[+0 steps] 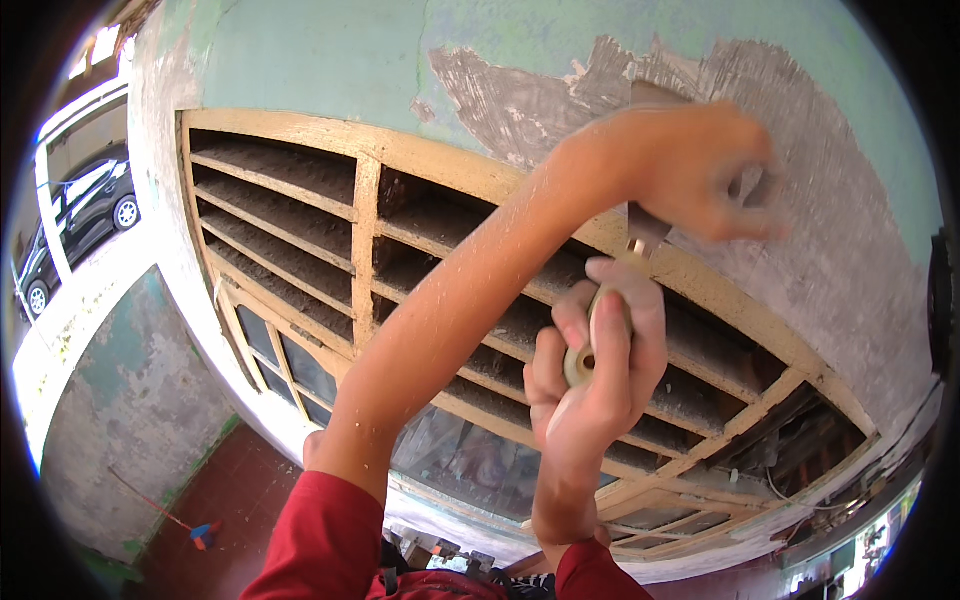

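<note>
The scraper (638, 250) has a pale yellowish handle (574, 370) with a hole near its near end, and its flat metal blade (648, 222), partly covered, points up toward the far, patchy green-and-grey wall (835, 225), right of centre.

The scraper handle (574, 368) before the vent slats (275, 186); a car (88, 212) (outdoors) far left.

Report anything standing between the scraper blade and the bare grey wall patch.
Nothing visible stands between the scraper blade and the grey patch. The blurred left hand crosses on the near side, hiding the blade's middle; what lies behind it, I cannot tell.
</note>
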A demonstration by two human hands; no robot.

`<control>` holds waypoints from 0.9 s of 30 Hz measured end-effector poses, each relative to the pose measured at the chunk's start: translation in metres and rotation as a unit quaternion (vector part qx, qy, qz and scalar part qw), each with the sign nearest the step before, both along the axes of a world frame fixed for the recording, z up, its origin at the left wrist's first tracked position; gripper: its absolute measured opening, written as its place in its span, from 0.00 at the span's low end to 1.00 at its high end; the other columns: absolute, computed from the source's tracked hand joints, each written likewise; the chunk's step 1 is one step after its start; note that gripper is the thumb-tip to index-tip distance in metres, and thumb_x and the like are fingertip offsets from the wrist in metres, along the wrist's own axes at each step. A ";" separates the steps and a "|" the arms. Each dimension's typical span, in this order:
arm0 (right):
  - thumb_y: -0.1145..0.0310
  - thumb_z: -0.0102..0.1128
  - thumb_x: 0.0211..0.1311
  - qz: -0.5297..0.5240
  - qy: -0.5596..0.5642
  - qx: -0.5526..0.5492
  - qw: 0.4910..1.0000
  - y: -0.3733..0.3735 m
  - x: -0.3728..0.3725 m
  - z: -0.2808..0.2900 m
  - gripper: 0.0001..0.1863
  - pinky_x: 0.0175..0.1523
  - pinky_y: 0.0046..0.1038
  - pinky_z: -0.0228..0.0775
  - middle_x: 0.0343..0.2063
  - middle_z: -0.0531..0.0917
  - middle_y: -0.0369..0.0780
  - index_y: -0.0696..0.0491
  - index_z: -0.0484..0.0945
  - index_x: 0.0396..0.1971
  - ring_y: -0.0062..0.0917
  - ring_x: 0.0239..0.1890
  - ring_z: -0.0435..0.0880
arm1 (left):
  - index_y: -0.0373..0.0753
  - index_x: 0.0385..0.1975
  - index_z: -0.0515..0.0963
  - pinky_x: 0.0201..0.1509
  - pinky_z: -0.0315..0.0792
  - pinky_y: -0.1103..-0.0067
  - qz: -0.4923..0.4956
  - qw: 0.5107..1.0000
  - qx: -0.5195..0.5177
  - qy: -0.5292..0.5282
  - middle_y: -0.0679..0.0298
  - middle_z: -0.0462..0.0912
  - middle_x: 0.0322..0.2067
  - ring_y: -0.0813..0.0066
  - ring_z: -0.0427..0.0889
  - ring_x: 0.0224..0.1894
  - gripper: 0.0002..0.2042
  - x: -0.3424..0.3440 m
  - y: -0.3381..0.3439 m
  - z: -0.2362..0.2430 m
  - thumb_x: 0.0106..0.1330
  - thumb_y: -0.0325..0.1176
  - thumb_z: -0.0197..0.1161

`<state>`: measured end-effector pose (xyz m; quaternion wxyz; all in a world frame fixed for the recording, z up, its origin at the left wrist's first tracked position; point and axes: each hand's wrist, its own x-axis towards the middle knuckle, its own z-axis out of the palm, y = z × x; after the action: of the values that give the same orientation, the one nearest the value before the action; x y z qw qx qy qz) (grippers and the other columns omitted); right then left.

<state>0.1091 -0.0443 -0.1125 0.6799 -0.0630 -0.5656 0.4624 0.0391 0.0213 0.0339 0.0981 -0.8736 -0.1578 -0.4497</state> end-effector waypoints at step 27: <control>0.69 0.45 0.76 0.008 0.001 -0.017 1.000 -0.005 -0.005 -0.002 0.14 0.13 0.16 0.43 0.19 0.69 0.34 0.60 0.77 0.49 0.08 0.10 0.56 | 0.41 0.27 0.83 0.20 0.64 0.74 0.002 0.998 0.059 -0.034 0.65 0.72 0.10 0.72 0.68 0.12 0.15 -0.005 0.010 -0.007 0.62 0.48 0.67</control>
<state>0.1042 -0.0495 -0.1140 0.6757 -0.0693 -0.5572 0.4776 0.0346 0.0314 0.0269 0.1446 -0.8501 -0.1362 -0.4878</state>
